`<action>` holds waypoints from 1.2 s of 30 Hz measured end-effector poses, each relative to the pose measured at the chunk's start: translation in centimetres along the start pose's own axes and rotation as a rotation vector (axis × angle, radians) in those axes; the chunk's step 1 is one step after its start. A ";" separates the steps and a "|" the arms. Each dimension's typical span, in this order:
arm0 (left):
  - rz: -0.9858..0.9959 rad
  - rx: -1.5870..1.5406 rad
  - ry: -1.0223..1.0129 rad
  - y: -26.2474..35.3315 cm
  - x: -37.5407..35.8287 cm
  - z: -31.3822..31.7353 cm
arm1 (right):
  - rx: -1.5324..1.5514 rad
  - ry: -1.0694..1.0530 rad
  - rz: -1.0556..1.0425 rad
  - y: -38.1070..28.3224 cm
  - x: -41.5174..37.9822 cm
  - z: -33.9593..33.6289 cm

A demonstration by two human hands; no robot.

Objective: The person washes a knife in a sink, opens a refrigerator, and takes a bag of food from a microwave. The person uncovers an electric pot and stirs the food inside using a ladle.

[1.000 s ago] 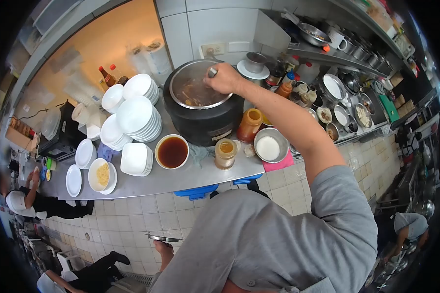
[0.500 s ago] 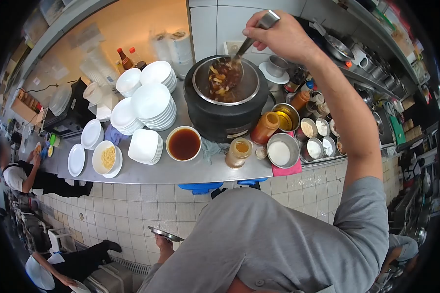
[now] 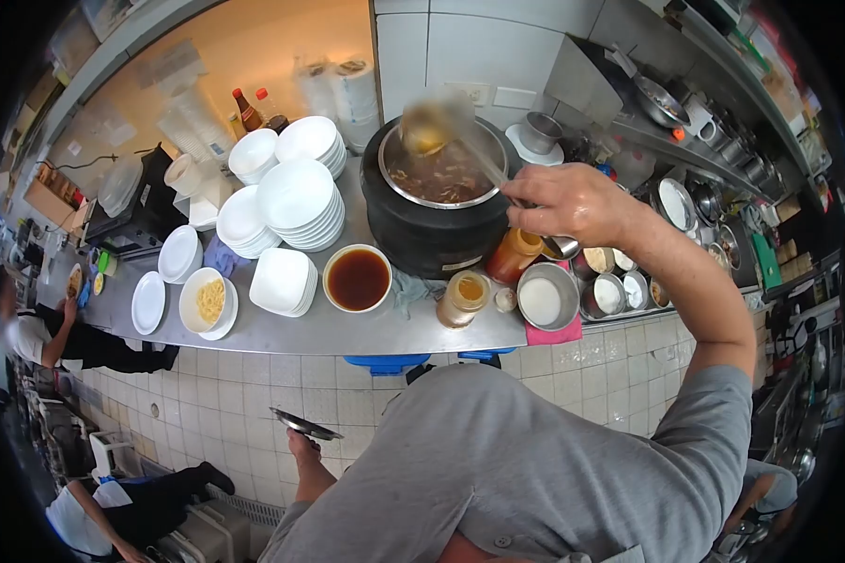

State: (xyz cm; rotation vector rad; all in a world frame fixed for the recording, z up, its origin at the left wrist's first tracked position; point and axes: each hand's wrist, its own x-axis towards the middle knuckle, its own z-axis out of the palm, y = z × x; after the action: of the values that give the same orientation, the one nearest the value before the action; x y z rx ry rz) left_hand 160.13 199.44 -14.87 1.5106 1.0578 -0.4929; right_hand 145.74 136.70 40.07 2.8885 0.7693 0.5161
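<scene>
My right hand (image 3: 573,202) is closed around the handle of a metal ladle (image 3: 482,158). The ladle's bowl is blurred by motion over the far left side of a black round pot (image 3: 411,225) with a metal inner rim. Dark broth with light strips (image 3: 451,178) fills the pot. Low at my left side, away from the counter, my left hand (image 3: 305,448) grips a round metal lid (image 3: 307,424), seen nearly edge-on. In front of the pot stand a white bowl of brown broth (image 3: 358,279) and an open jar (image 3: 463,298).
Stacked white bowls (image 3: 299,202) and square dishes (image 3: 282,281) stand left of the pot. A bowl of noodles (image 3: 207,302) sits farther left. Seasoning tins (image 3: 608,293) and a bowl of white powder (image 3: 546,298) are right. Co-workers (image 3: 42,333) work at far left and lower left.
My right hand has come down and toward me. The ladle has swung from upright in the broth to a slant with its bowl at the far left. My left hand's lid has risen slightly.
</scene>
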 end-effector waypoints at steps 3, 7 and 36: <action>-0.026 0.011 0.007 -0.2 -0.1 -0.8 | 0.077 -0.019 -0.036 1.4 -1.0 3.3; -0.006 0.094 -0.031 -1.7 -0.4 -2.4 | 0.287 0.061 0.101 3.7 -1.1 8.6; 0.004 0.000 -0.049 -3.8 -0.2 -1.6 | 0.105 0.109 0.174 0.9 3.8 -6.8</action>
State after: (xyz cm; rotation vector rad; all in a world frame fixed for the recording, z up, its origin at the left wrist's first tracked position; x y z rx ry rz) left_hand 156.52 200.57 -16.45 1.4937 1.0162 -0.5246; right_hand 146.86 137.89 47.76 3.0648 0.5766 0.6759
